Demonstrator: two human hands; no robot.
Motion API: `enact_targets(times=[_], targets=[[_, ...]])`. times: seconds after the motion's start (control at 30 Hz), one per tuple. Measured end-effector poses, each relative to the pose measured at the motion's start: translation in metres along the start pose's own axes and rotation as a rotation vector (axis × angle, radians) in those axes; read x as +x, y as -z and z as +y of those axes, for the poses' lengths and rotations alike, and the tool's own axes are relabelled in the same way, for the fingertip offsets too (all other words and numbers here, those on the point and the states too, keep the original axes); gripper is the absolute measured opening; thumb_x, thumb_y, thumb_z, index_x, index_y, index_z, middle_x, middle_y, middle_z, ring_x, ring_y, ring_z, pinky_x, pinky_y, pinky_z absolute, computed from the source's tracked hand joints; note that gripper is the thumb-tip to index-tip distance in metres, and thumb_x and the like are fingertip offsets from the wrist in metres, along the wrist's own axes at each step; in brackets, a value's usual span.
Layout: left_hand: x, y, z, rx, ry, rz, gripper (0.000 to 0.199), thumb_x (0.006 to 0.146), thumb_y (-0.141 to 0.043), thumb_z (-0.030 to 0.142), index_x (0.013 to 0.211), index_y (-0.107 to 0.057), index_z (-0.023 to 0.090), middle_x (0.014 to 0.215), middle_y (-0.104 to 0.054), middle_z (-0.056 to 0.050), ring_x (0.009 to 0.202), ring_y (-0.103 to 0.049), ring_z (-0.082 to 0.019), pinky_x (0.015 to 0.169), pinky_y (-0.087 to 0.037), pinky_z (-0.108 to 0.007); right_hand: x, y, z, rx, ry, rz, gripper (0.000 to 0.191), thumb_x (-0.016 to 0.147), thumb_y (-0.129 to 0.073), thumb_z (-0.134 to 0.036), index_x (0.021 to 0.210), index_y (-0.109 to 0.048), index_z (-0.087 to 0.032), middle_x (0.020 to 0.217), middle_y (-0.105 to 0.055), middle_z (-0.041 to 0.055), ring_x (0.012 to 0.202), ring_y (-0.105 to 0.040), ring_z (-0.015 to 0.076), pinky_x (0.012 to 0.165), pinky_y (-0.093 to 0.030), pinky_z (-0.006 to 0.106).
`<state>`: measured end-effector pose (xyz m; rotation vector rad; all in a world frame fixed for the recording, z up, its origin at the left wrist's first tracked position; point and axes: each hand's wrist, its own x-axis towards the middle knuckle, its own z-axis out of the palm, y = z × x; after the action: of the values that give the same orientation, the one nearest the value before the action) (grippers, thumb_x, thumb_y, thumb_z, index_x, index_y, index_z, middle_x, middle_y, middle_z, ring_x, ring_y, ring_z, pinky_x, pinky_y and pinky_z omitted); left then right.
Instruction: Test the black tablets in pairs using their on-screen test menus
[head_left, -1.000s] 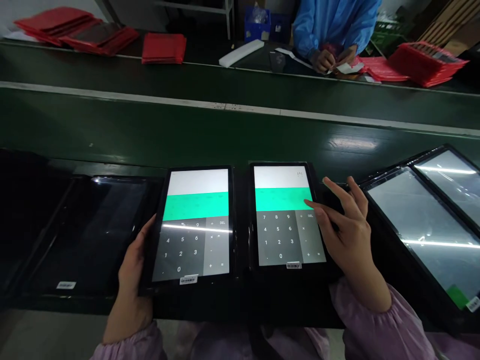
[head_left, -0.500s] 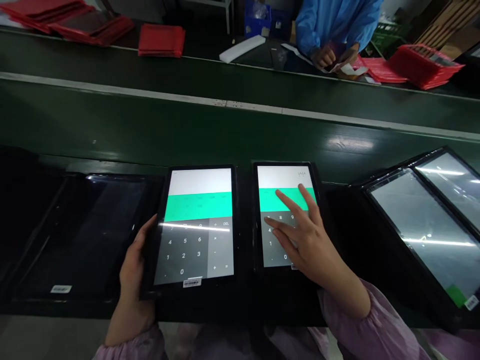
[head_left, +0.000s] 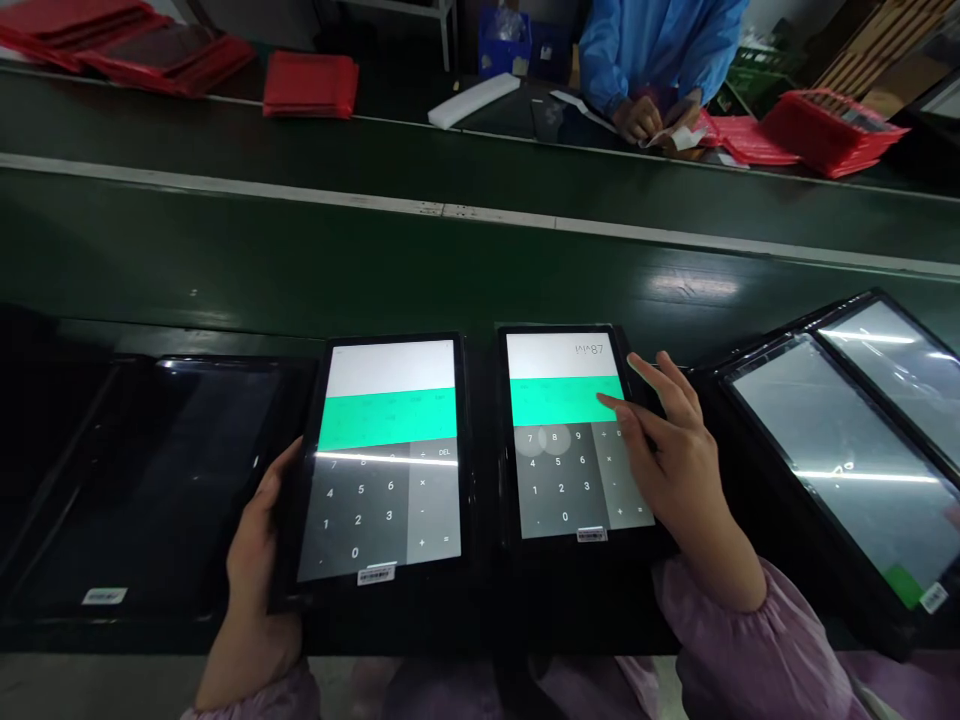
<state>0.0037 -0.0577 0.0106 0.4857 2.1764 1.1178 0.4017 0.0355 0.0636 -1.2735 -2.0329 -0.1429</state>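
Note:
Two tablets with lit calculator screens lie side by side before me. My left hand [head_left: 256, 535] grips the left edge of the left tablet [head_left: 382, 470]; its fingertips are hidden at the side. My right hand [head_left: 682, 450] is over the right edge of the right tablet [head_left: 555, 480], holding nothing, with its fingers apart and the index finger pointing at the green band. Whether that fingertip touches the glass I cannot tell. Digits ending in 87 show at the top of this screen, and pale circles mark the 7 and 8 keys.
A dark tablet [head_left: 165, 480] lies at the left. Tablets with bright screens [head_left: 832, 440] lie tilted at the right. Across the green bench [head_left: 360, 250], a person in blue sleeves [head_left: 660, 50] handles something small among red pouches [head_left: 832, 130] and a white foam strip [head_left: 474, 100].
My right hand has drawn back to the right from the keys of the right tablet. The digits and the pale circles have appeared on its screen. My left hand keeps its grip.

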Motion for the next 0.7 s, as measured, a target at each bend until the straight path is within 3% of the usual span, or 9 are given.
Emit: enact_targets(times=[0.13,0.27,0.4,0.5,0.57,0.7], targets=[[0.011,0.0,-0.01,-0.216,-0.078,-0.092,0.061,0.075,-0.078,0.064,0.122,-0.083,0.025,0.119,-0.087,-0.001,0.159,-0.046,-0.04,0.124,-0.05,-0.045,0.003,0.0,0.0,0.007,0.008,-0.012,0.039,0.114,-0.05,-0.034,0.109,-0.088,-0.025,0.151,-0.072,0.0095,0.154,-0.055,0.0412,0.11,-0.063,0.066],[0.018,-0.001,-0.014,-0.245,-0.069,-0.022,0.053,0.068,-0.08,0.059,0.11,-0.085,0.026,0.109,-0.087,-0.001,0.157,-0.048,-0.041,0.121,-0.053,-0.047,0.003,-0.001,0.005,-0.003,-0.023,0.008,0.042,0.115,-0.048,-0.037,0.11,-0.088,-0.024,0.147,-0.074,0.0109,0.153,-0.057,0.0418,0.109,-0.064,0.066],[0.009,-0.004,-0.008,-0.234,-0.067,-0.091,0.062,0.066,-0.082,0.062,0.116,-0.083,0.026,0.106,-0.086,-0.002,0.147,-0.058,-0.043,0.119,-0.055,-0.049,0.006,0.004,-0.004,-0.002,0.024,-0.044,0.043,0.115,-0.047,-0.037,0.114,-0.087,-0.021,0.151,-0.071,0.0126,0.156,-0.052,0.0437,0.107,-0.066,0.064],[-0.013,-0.012,0.002,-0.308,-0.119,-0.11,0.069,0.073,-0.077,0.066,0.128,-0.077,0.025,0.118,-0.085,-0.005,0.133,-0.069,-0.043,0.111,-0.06,-0.052,0.012,0.011,-0.032,0.016,0.038,-0.028,0.036,0.114,-0.051,-0.031,0.116,-0.085,-0.023,0.148,-0.073,0.0106,0.155,-0.054,0.0407,0.108,-0.067,0.06],[-0.024,-0.018,0.012,-0.375,-0.157,-0.113,0.07,0.079,-0.07,0.072,0.127,-0.076,0.022,0.124,-0.084,-0.009,0.129,-0.072,-0.042,0.113,-0.058,-0.054,0.016,0.01,-0.06,0.063,0.088,-0.056,0.035,0.113,-0.051,-0.028,0.12,-0.084,-0.022,0.149,-0.072,0.0117,0.157,-0.052,0.0397,0.111,-0.066,0.06],[-0.013,-0.027,0.032,-0.397,-0.235,-0.185,0.066,0.086,-0.067,0.072,0.125,-0.077,0.02,0.129,-0.082,-0.013,0.132,-0.071,-0.042,0.115,-0.056,-0.053,0.023,-0.013,-0.12,0.133,0.165,-0.243,0.041,0.114,-0.045,-0.025,0.122,-0.084,-0.017,0.155,-0.068,0.0142,0.159,-0.049,0.0413,0.114,-0.065,0.059]])
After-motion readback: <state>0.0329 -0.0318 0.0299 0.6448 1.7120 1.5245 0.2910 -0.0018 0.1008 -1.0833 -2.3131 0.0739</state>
